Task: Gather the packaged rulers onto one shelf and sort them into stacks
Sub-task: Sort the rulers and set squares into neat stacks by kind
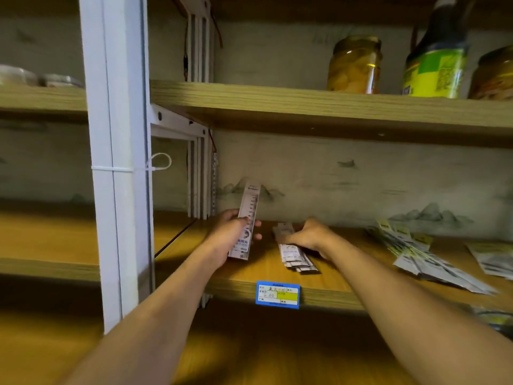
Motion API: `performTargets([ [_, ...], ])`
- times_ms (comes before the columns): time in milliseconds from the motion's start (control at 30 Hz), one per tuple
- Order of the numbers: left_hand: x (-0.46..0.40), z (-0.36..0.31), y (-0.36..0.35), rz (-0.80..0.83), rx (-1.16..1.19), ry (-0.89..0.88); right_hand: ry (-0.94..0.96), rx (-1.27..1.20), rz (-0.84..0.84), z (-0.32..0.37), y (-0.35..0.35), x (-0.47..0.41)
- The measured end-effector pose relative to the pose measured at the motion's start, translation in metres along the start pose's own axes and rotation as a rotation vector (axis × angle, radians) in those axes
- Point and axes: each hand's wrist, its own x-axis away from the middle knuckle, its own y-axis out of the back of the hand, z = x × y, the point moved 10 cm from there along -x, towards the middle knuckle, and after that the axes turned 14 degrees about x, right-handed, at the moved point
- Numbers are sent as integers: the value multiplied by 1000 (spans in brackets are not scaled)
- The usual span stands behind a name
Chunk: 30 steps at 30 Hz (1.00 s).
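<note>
My left hand point(231, 234) holds one packaged ruler point(248, 222). The fingers curl round its lower half and the thumb sits on the front. The ruler stands almost straight up, with its bottom end just above the wooden shelf point(249, 273).

My right hand point(306, 236) rests on top of a small stack of rulers point(294, 251) that lies flat on the same shelf. The fingers bend down over the far side of the stack, so I cannot tell how hard they hold it. The stack is just beside the ruler in my left hand.

More packaged rulers lie in a loose pile point(422, 254) farther right on this shelf, well apart from my hands. A blue price tag point(277, 294) sticks to the front edge of the shelf. On the shelf above stand a jar of yellow fruit point(354, 65) and a dark bottle point(435, 56).
</note>
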Motion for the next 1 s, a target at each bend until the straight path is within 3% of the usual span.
performTargets([
  [233, 4, 0, -5, 36, -65, -5, -63, -329, -13, -21, 20, 2],
  [467, 13, -10, -20, 84, -385, -128, 94, -520, -84, -7, 43, 6],
  [633, 21, -13, -9, 68, -197, -72, 222, -640, -89, 33, 44, 12],
  [733, 24, -17, -3, 46, -147, -90, 280, -621, -18, 62, 28, 23],
  [867, 28, -19, -8, 86, -100, -99, 302, -631, -43, 82, 15, 24],
  [1000, 33, -19, -13, 150, -68, -98, 271, -311, -193, 86, 21, 18],
])
